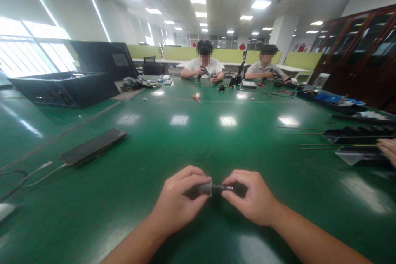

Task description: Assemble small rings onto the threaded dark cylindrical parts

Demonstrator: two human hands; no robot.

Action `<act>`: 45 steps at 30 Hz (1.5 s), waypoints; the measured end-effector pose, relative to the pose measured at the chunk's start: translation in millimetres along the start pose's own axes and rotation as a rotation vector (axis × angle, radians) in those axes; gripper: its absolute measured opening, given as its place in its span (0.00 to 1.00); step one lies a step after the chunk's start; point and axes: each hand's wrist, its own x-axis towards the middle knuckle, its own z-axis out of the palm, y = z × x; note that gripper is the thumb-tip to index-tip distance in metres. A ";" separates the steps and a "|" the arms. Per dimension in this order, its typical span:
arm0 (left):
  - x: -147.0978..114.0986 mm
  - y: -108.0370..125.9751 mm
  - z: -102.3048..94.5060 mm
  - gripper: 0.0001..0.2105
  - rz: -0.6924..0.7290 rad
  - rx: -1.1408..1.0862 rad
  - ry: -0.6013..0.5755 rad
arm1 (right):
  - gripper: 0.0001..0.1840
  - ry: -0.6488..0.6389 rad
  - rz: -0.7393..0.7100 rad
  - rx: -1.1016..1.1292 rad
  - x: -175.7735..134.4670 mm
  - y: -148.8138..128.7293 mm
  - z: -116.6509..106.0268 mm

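Both my hands meet low over the green table and share one small dark cylindrical part. My left hand pinches its thicker grey end. My right hand grips the thinner black end with thumb and fingertips. The part lies level between them, just above the table top. My palms hide most of it.
A flat black strip with a cable lies at the left. A black case stands far left. Black trays and thin rods are at the right, beside another person's hand. Two people sit at the far side, and a red-handled screwdriver lies nearby.
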 end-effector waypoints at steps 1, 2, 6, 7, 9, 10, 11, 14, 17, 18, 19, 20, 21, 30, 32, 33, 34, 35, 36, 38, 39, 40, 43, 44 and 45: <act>-0.1 0.1 0.0 0.11 -0.005 0.004 0.000 | 0.01 -0.001 0.001 -0.002 -0.2 0.4 -0.1; 0.0 0.3 -0.1 0.11 -0.009 0.005 0.003 | 0.01 -0.002 0.002 -0.004 -0.3 0.9 0.0; 1.3 2.0 -0.7 0.10 -0.006 -0.001 0.017 | 0.00 -0.008 0.003 -0.008 -0.8 2.7 0.4; 1.5 2.3 -0.9 0.10 0.001 -0.003 0.021 | 0.00 -0.009 0.002 -0.008 -0.8 2.8 0.6; 1.7 2.5 -1.3 0.10 0.009 -0.001 0.026 | 0.00 -0.012 0.001 -0.008 -0.8 2.6 0.6; 1.6 2.3 -1.4 0.10 0.013 0.001 0.029 | 0.00 -0.010 0.003 -0.008 -0.7 2.3 0.6; 1.4 2.0 -1.5 0.10 0.015 0.002 0.030 | 0.00 -0.006 0.007 -0.009 -0.7 1.9 0.5; 1.0 0.5 -1.4 0.10 0.013 0.007 0.029 | 0.00 0.009 0.022 -0.010 -0.5 0.7 0.2; 1.3 -0.8 -1.2 0.10 0.011 0.012 0.026 | 0.01 0.015 0.027 -0.004 -0.3 0.0 -0.1; 1.5 -1.0 -1.2 0.10 0.010 0.013 0.024 | 0.01 0.015 0.026 -0.001 -0.2 -0.1 -0.1; 1.6 -1.2 -1.4 0.10 0.010 0.012 0.023 | 0.01 0.016 0.025 0.002 -0.1 -0.2 -0.1; 1.8 -1.2 -1.6 0.11 0.009 0.011 0.021 | 0.01 0.017 0.024 0.003 0.0 -0.3 -0.1; 1.9 -1.1 -1.8 0.11 0.007 0.010 0.021 | 0.01 0.018 0.023 0.004 0.1 -0.4 -0.1; 0.4 -2.1 -1.5 0.12 0.005 0.008 0.015 | 0.01 0.021 0.013 -0.005 -0.4 -0.2 -0.5; 0.3 -2.7 -1.3 0.12 0.007 0.012 0.022 | 0.00 0.024 0.011 -0.010 -0.4 0.6 -0.8; 0.4 -3.0 -1.2 0.12 0.010 0.012 0.025 | 0.00 0.025 0.012 -0.011 -0.3 0.9 -1.1; 0.4 -3.1 -1.2 0.12 0.012 0.011 0.027 | 0.00 0.026 0.015 -0.012 -0.2 1.1 -1.3; 0.5 -3.2 -1.3 0.12 0.015 0.009 0.028 | 0.00 0.026 0.018 -0.012 -0.1 1.2 -1.5; 0.6 -3.3 -1.4 0.12 0.016 0.007 0.029 | 0.00 0.026 0.021 -0.011 0.0 1.1 -1.7; 0.8 -3.3 -1.6 0.12 0.014 0.003 0.027 | 0.01 0.028 0.023 -0.010 0.1 0.7 -1.9; 0.9 -3.3 -1.7 0.12 0.014 0.003 0.028 | 0.01 0.029 0.023 -0.010 0.2 0.5 -2.0; 1.1 -3.2 -1.8 0.12 0.015 0.003 0.029 | 0.01 0.030 0.022 -0.012 0.2 0.4 -2.1; 1.5 -2.8 -2.3 0.12 0.015 0.009 0.031 | 0.01 0.032 0.015 -0.016 0.4 0.5 -2.5; 1.6 -2.8 -2.5 0.12 0.014 0.010 0.029 | 0.01 0.033 0.013 -0.017 0.5 0.6 -2.8; 1.7 -2.8 -2.8 0.12 0.013 0.012 0.027 | 0.01 0.034 0.011 -0.016 0.6 0.9 -3.1</act>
